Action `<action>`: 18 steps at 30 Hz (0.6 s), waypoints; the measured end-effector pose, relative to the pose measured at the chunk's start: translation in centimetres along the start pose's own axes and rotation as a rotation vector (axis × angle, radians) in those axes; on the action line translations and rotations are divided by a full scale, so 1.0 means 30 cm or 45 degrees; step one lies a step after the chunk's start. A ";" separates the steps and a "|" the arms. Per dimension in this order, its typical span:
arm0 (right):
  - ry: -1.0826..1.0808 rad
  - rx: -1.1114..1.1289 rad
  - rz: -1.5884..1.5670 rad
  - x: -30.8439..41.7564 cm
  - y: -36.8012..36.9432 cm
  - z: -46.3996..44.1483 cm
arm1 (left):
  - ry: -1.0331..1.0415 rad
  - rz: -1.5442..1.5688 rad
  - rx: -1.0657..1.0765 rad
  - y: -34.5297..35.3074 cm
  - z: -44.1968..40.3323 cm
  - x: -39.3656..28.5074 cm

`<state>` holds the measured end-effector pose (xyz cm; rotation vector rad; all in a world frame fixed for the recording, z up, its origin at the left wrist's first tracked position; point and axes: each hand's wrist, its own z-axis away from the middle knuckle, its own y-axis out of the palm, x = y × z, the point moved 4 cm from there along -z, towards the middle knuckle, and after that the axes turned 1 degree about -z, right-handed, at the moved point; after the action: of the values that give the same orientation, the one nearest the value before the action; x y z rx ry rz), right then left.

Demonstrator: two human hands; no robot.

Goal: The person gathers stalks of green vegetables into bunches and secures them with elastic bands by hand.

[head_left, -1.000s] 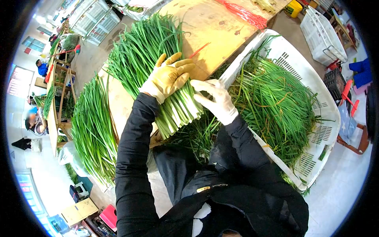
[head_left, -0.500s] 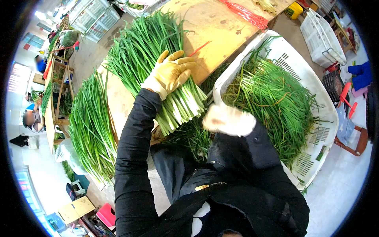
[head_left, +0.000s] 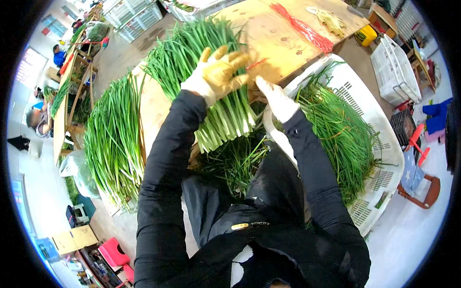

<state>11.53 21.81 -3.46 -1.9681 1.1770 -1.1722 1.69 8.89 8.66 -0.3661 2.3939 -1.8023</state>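
Note:
A thick bunch of garlic chives (head_left: 192, 53) lies on the wooden table, its pale cut ends toward me. Over its middle is my left hand (head_left: 218, 74) in a yellow-coated glove, fingers spread and slightly blurred. To the right of the bunch, my right hand (head_left: 278, 101) in a pale glove reaches toward the table edge. Its visible fingers are stretched out and I see nothing held in them. Just beyond its fingertips, a thin red tie strip (head_left: 258, 63) lies beside the bunch. More loose chives (head_left: 113, 139) lie in a long pile on the left.
A white plastic crate (head_left: 391, 161) full of loose chives (head_left: 333, 134) stands at my right. Red tie strips (head_left: 307, 31) and pale gloves (head_left: 329, 21) lie on the table (head_left: 269, 33). Chive scraps (head_left: 233, 165) are by my legs. At far left, another person (head_left: 41, 117) is near a wooden rack.
My right hand has moved up and left from above my lap to the table edge beside the bunch. My left hand has lifted slightly, with its fingers spread. The camera view has shifted a little.

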 end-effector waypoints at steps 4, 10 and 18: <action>0.692 0.211 -0.873 -0.016 0.002 -0.162 | -0.380 0.219 -0.469 -0.188 0.224 0.094; 1.004 0.432 -0.521 0.197 -0.009 -0.260 | -0.933 0.781 -0.728 0.070 0.438 -0.017; 0.791 0.109 -0.267 0.199 0.131 -0.228 | -1.082 0.249 -0.609 0.175 0.283 -0.103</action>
<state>5.28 14.51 -1.05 -1.7400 1.1898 -2.0045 6.10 3.19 1.08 -0.7301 2.0666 -0.7242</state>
